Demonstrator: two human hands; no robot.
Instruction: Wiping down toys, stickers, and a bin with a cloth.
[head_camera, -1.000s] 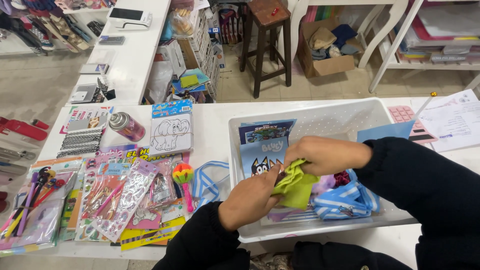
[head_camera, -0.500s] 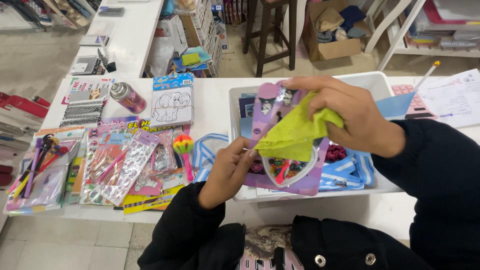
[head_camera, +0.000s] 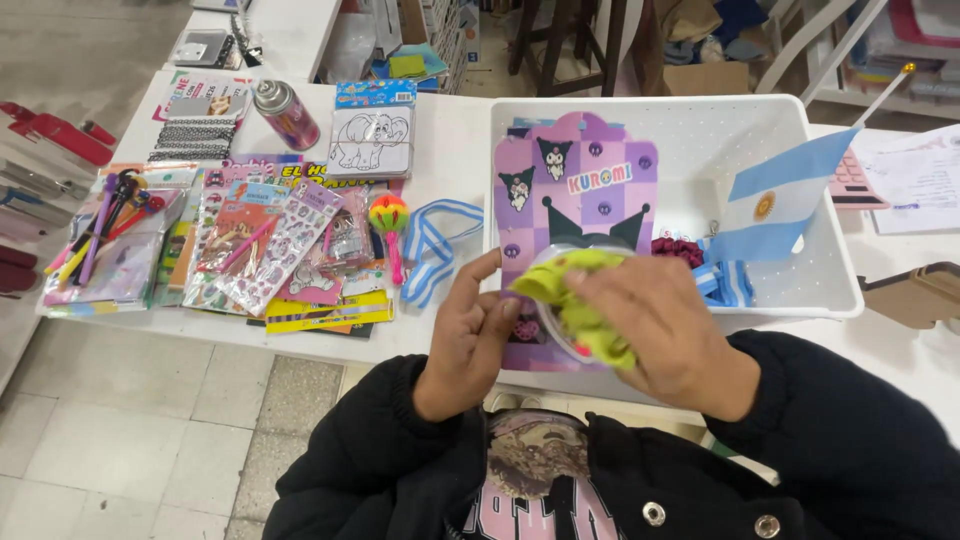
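Note:
I hold a purple cartoon-print blister pack (head_camera: 585, 185) upright over the near edge of the white plastic bin (head_camera: 800, 130). My left hand (head_camera: 468, 345) grips the pack's lower left edge. My right hand (head_camera: 665, 325) presses a yellow-green cloth (head_camera: 575, 300) against the clear bubble on the pack's front. Inside the bin lie a small light-blue and white flag (head_camera: 780, 200) on a stick, striped ribbon (head_camera: 722, 282) and a dark red item (head_camera: 678, 248).
On the white table to the left lie sticker sheets (head_camera: 275, 245), a pen pack (head_camera: 105, 240), a spray can (head_camera: 285, 113), a colouring book (head_camera: 372, 135), a small rattle (head_camera: 390, 215) and striped ribbon (head_camera: 430, 245). Papers (head_camera: 915, 175) lie at the right; stools and boxes stand beyond.
The purple pack came up out of the bin and now stands nearer me. My right hand with the cloth moved down from the pack's top onto its bubble. My left hand shifted to its edge.

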